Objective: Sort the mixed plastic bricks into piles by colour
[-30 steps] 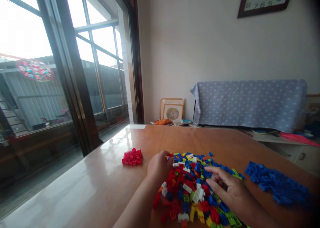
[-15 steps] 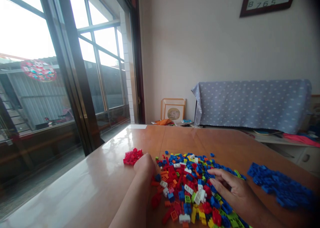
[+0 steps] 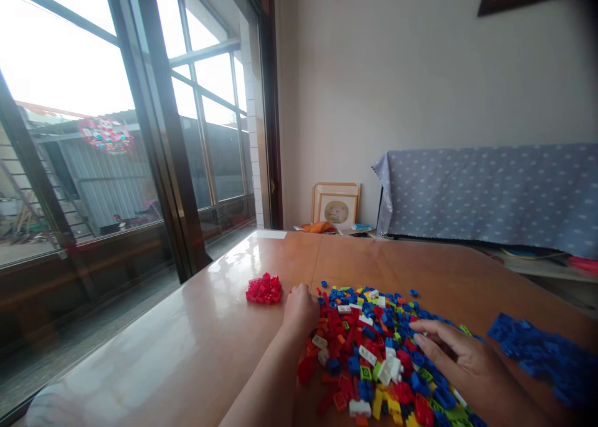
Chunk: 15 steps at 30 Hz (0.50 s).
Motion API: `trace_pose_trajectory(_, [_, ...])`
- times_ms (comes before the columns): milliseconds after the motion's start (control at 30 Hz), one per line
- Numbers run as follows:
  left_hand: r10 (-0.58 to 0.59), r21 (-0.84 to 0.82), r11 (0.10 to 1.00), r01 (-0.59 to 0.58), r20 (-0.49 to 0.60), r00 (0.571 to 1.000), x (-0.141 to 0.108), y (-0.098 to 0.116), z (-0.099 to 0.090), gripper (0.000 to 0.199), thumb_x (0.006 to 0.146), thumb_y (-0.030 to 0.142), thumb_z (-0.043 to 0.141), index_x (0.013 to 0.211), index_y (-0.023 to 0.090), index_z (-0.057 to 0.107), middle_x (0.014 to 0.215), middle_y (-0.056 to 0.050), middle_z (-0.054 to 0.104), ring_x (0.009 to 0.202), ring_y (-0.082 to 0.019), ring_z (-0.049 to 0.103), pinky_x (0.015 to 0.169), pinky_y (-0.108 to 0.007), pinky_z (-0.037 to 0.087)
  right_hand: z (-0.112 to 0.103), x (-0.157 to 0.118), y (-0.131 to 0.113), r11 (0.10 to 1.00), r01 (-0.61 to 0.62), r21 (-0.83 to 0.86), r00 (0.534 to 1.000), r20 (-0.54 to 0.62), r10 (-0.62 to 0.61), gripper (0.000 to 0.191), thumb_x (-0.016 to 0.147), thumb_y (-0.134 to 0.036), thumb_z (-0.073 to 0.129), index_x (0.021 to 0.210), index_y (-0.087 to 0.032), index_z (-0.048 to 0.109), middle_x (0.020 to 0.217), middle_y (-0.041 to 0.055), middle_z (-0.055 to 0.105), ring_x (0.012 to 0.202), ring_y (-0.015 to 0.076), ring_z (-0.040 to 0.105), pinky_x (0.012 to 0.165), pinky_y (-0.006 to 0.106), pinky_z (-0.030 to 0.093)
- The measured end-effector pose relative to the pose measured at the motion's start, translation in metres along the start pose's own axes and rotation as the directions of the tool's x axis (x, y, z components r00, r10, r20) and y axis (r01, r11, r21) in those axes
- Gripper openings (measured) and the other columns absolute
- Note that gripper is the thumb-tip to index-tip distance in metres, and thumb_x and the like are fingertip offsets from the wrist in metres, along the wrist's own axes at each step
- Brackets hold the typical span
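Observation:
A mixed heap of toy building bricks [image 3: 367, 355] in red, blue, white, yellow, green and orange lies on the wooden table [image 3: 196, 352]. My left hand [image 3: 303, 308] is at the heap's far left edge, between it and a small pile of red bricks [image 3: 264, 288]. Its fingers are curled, and whatever they hold is hidden behind the hand. Over the heap's right side hovers my right hand [image 3: 460, 352], thumb and forefinger apart, with nothing clearly visible between them. A pile of blue bricks [image 3: 546, 355] lies farther right.
White paper [image 3: 270, 234] lies at the table's far left corner. Beyond the table stand framed pictures [image 3: 336, 209] and something draped in a spotted grey-blue cloth [image 3: 486, 193]. Glass windows [image 3: 135, 165] run along the left side.
My left hand has moved right, from beside the red pile toward the mixed heap. My right hand stays over the heap's right side. The whole view has shifted left.

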<state>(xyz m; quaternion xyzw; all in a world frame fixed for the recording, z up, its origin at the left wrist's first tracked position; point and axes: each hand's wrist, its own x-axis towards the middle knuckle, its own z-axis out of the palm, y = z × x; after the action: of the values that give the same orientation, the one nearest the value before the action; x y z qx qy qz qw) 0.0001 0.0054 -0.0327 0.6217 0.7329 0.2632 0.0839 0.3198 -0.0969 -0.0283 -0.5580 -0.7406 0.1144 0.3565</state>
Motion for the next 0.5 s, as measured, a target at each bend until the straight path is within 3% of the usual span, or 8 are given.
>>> trace_pose_trajectory(133, [-0.042, 0.027, 0.999, 0.042, 0.005, 0.999, 0.005, -0.008, -0.003, 0.023, 0.089, 0.019, 0.046, 0.097, 0.013, 0.066, 0.105, -0.018, 0.07, 0.099, -0.027, 0.066, 0.077, -0.029, 0.045, 0.0, 0.0, 0.0, 1.0, 0.005, -0.015, 1.0, -0.009, -0.005, 0.031, 0.09, -0.051, 0.057, 0.11, -0.03, 0.071, 0.106, 0.0014, 0.077, 0.097, 0.0227, 0.073, 0.083, 0.025, 0.059])
trace_pose_trajectory(500, [-0.075, -0.061, 0.995, 0.074, 0.0, 0.997, 0.018, -0.024, 0.0, 0.039, 0.089, 0.016, 0.043, 0.124, 0.01, 0.059, 0.119, -0.02, 0.068, 0.114, -0.025, 0.063, 0.088, -0.027, 0.045, -0.001, 0.003, -0.001, 1.0, 0.013, 0.025, 1.0, -0.022, -0.012, 0.032, 0.091, -0.05, 0.056, 0.109, -0.029, 0.071, 0.098, 0.0023, 0.078, 0.087, 0.0214, 0.073, 0.076, 0.026, 0.059])
